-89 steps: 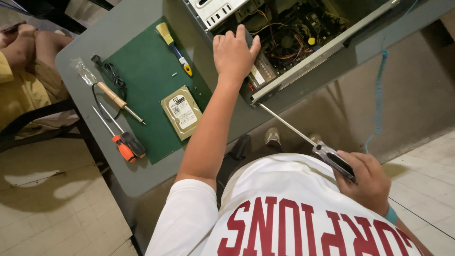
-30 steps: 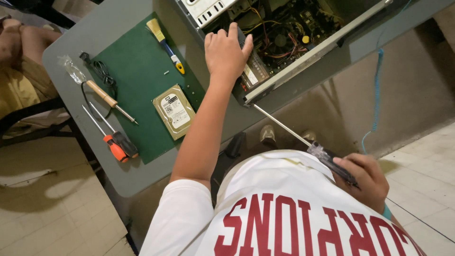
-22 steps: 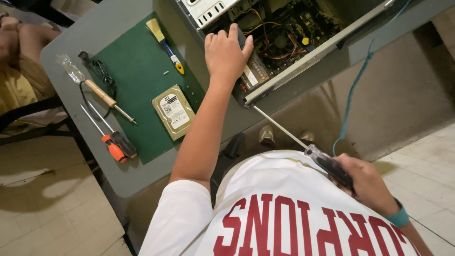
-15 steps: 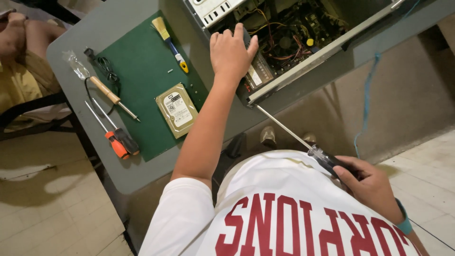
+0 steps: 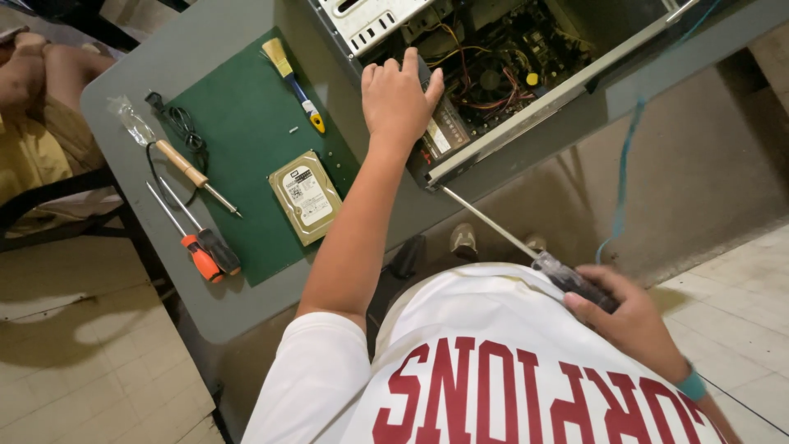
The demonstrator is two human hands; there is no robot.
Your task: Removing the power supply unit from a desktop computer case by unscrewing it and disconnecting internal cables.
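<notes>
left hand [image 5: 397, 99] rests on open computer case [image 5: 493, 74]; right hand [image 5: 629, 316] grips long screwdriver [image 5: 526, 247].

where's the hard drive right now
In the head view the hard drive lies flat on the green mat, left of the person's left forearm, with the small brush above it and the loose screwdrivers further left.

Long screwdriver [image 5: 526, 247] slants against the opened computer case [image 5: 493, 74].

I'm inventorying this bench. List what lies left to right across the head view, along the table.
Wooden-handled screwdriver → orange-handled screwdriver → small brush → hard drive → left hand on the open computer case → long screwdriver → right hand holding it.
</notes>
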